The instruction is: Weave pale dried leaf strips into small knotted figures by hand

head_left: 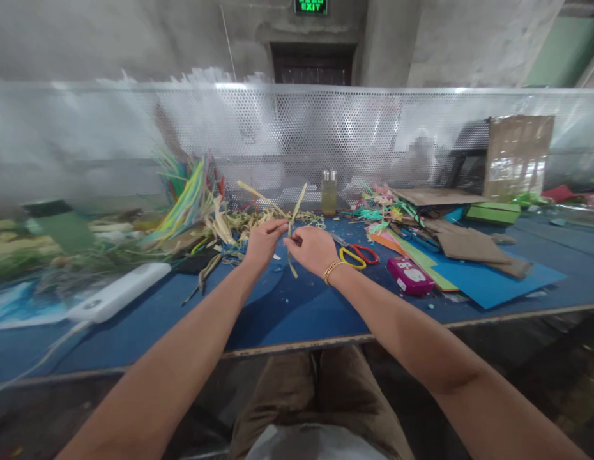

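Over the middle of the blue table my left hand pinches pale yellow-green strips that look like dried leaf or straw. My right hand, with a gold bracelet at its wrist, is closed on the same strips just beside it. One strip end points up between the hands, another slants to the upper left, and a short end hangs below. The fingertips partly hide where the strips meet. Scissors with yellow and red handles lie right of my right hand. Dried plant fibres are heaped behind my left hand.
A white power strip with a cord lies left. Colourful straws stand behind it. A bottle of yellowish liquid is at the back, before a perforated metal panel. Rightward are a purple box, blue paper and cardboard.
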The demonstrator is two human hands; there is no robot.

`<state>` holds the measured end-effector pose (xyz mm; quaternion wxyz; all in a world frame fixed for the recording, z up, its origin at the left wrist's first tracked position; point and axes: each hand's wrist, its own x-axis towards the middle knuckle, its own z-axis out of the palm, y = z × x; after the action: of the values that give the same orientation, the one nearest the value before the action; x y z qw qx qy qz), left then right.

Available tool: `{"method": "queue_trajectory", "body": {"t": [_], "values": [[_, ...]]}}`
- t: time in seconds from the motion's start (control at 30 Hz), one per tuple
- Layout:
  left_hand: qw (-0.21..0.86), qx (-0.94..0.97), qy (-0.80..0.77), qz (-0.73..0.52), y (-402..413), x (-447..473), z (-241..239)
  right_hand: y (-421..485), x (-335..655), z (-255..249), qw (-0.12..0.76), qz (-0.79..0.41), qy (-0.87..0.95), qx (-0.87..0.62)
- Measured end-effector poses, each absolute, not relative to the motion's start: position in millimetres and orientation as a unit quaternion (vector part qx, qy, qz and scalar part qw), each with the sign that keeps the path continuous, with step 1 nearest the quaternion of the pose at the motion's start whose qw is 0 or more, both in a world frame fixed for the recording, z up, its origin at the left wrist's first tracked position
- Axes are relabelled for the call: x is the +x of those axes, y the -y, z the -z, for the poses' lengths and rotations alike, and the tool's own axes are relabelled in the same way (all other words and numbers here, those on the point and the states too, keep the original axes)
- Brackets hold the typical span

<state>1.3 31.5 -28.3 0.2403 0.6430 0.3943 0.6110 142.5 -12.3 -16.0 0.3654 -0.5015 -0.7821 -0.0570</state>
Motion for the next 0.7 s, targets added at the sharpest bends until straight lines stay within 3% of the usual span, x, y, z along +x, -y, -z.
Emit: {"method": "queue_trajectory", "body": {"t": [0.7], "values": [[0.141, 0.654, -0.418, -0.615, -35.7, -0.4, 36.2, 10.7, 141.0, 15.3, 0.353, 0.077, 0.828, -0.428]]}}
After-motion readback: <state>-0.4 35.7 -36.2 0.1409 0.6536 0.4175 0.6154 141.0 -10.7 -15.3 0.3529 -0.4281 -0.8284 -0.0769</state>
